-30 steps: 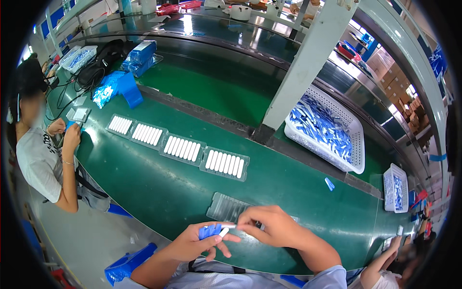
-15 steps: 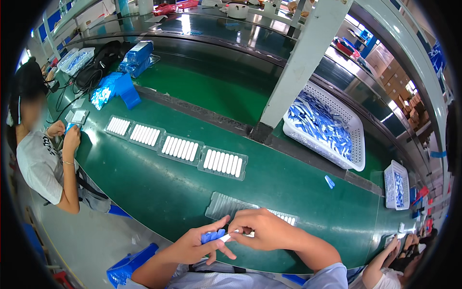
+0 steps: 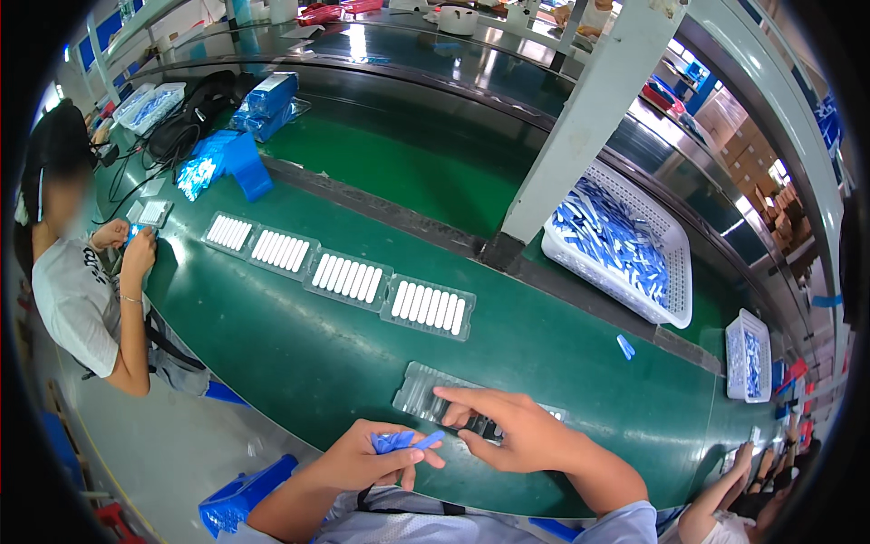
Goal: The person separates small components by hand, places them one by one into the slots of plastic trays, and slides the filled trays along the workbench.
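Note:
Several flat blue strips [image 3: 393,442] are gripped in my left hand [image 3: 370,461], one sticking out past its fingertips to the right. My right hand [image 3: 533,437] is open, thumb and forefinger spread, with nothing visible between them. It hovers over a clear ribbed plastic tray [image 3: 422,388] and covers the tray's middle. White pieces show at the tray's right end, beyond my wrist. Farther off, a filled tray [image 3: 428,306] of long white rounded pieces heads a row of similar trays running to the left.
A white basket [image 3: 681,272] heaped with blue and white pieces stands by a pale upright post [image 3: 580,127]. Small blue pieces [image 3: 625,346] lie on the green table [image 3: 299,363]. A co-worker [image 3: 77,308] works at the left; blue packs [image 3: 269,104] lie farther back.
My right hand has let go at the strips in my left hand and moved right, its fingers opening over the tray. The white piece between the hands no longer shows; a blue strip sticks out there.

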A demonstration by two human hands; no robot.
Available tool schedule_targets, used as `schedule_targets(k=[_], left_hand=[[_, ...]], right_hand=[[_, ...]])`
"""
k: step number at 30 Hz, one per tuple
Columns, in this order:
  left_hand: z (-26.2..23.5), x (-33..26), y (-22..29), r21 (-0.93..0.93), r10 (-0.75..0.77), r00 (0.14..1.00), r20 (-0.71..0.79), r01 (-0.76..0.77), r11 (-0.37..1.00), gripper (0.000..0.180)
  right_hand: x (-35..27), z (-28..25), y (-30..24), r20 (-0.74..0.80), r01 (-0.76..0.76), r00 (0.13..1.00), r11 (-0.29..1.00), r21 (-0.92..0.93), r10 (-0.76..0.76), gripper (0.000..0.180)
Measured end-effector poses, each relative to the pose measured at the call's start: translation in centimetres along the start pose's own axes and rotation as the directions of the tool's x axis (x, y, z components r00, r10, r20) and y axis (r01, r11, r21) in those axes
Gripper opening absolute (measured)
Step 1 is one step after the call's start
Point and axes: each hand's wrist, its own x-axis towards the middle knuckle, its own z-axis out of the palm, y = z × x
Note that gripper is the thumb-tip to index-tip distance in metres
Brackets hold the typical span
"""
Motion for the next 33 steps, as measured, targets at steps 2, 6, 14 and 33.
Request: schedule_targets(k=[2,6,14,33], left_hand=[[-0.2,0.0,-0.2,0.01,0.001,1.0,0.015,-0.001,1.0,0.028],[-0.8,0.2,-1.0,0.073,-0.015,0.997,0.075,0.009,0.997,0.029],[-1.2,-1.0,-0.7,0.004,0.099,0.965,-0.243,-0.101,0.995,0.027],[-2.0,-1.1,-0.8,-0.024,0.129,0.939,-0.319,-0.144,0.989,0.028]], right_hand=[[0.1,0.3,0.1,0.004,-0.014,1.0,1.0,0.007,0.014,0.04],[0.8,1.2,-0.2,0.159,-0.063,0.984,0.995,-0.078,0.074,0.017],[2.7,0.4,0.7,-0.245,-0.213,0.941,0.97,0.116,0.236,0.006],[2.6,2.1,1.8,0.09,0.122,0.993,0.667,-0.735,-0.083,0.03]])
